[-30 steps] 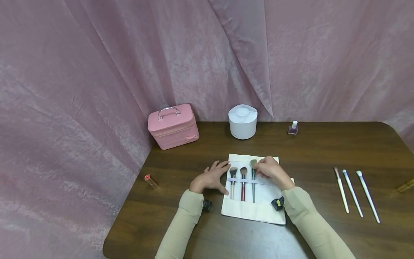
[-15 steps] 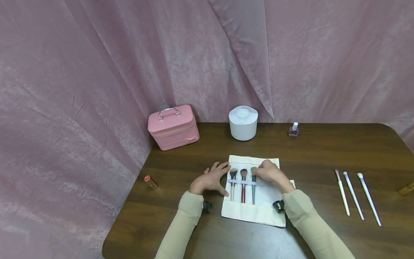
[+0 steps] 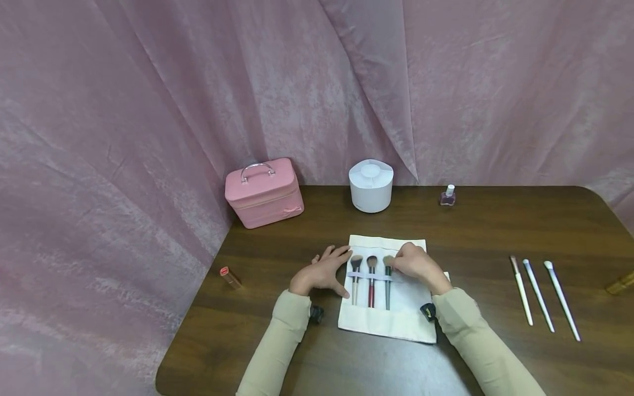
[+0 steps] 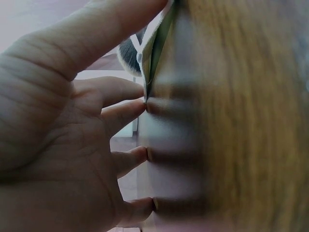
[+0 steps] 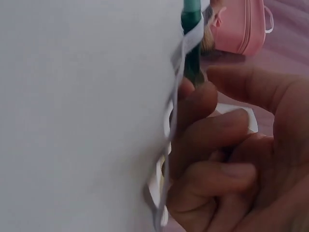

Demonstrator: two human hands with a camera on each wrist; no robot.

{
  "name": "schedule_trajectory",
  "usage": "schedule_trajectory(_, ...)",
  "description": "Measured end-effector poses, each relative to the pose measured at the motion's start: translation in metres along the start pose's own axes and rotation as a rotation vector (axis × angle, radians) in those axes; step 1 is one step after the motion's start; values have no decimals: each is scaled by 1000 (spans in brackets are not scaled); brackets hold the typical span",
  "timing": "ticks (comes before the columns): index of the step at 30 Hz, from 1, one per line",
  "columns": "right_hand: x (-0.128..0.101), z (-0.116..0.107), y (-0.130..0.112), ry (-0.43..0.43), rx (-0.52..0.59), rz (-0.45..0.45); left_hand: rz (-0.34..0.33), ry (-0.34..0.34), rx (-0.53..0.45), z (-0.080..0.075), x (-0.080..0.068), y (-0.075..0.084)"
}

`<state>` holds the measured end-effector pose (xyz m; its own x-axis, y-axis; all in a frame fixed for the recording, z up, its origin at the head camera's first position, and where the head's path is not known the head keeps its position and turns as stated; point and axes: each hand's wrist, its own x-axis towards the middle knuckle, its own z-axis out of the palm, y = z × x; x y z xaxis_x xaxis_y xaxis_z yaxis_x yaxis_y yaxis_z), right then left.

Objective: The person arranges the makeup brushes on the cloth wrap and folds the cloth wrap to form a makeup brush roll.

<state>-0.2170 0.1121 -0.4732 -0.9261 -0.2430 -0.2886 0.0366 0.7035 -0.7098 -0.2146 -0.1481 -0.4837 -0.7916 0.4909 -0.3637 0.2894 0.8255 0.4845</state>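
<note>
A white cloth brush roll (image 3: 411,324) lies unrolled on the table. Three makeup brushes lie in it under a pale elastic band: a black-tipped brush (image 3: 356,260), a red-handled brush (image 3: 371,286) and a green-handled brush (image 3: 388,286). Their lower ends are hidden in the roll's pocket. My right hand (image 3: 418,267) holds the green-handled brush near its head, between thumb and curled fingers; in the right wrist view, its green shaft (image 5: 191,53) passes under the band. Spread at the roll's left edge, my left hand (image 3: 324,272) has its fingertips on the table and touches the cloth.
To the right lie three white-handled brushes (image 3: 559,300), with a gold tube (image 3: 620,282) beyond them. A lipstick (image 3: 230,277) is at left. Along the back stand a pink case (image 3: 264,192), a white round container (image 3: 371,187) and a nail polish bottle (image 3: 448,197).
The green-handled brush has slid down toward the person, deeper into the roll's pocket, and my right hand has shifted slightly with it. My left hand stays in place.
</note>
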Motion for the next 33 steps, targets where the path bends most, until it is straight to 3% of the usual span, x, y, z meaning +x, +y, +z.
schedule_trajectory(4, -4, -7, 3, 19, 48, -10, 2, 2, 4, 0, 0, -1)
schedule_trajectory(11, -10, -18, 13, 128, 97, -78, 0, 7, -5, 1, -1, -1)
schedule_trajectory(17, -16, -31, 26, 167, 132, -52, 6, 14, -12, 2, 1, -3)
schedule_trajectory(28, -38, -58, 64, 288, 122, -15, 12, 19, -17, 3, 3, -4)
schedule_trajectory(33, -49, -73, 81, 363, 57, -18, 14, 14, -28, 2, 3, -3)
